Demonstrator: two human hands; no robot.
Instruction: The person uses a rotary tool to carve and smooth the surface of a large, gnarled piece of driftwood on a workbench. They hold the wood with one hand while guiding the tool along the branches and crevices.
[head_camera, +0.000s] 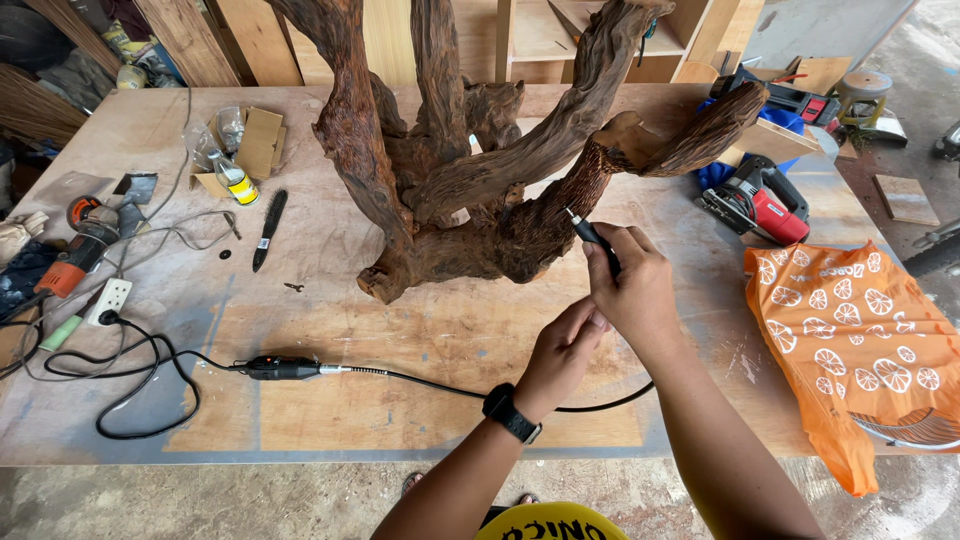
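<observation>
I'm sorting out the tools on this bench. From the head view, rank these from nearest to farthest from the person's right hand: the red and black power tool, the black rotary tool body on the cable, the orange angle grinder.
Measured from the right hand:
1. Red and black power tool, to its right, past the driftwood branch.
2. Black rotary tool body, to the left on the plywood tabletop.
3. Orange angle grinder, at the far left edge.

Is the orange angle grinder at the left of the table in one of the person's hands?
No. The orange angle grinder lies untouched on the table, while the right hand grips a slim black rotary handpiece against the driftwood.
</observation>
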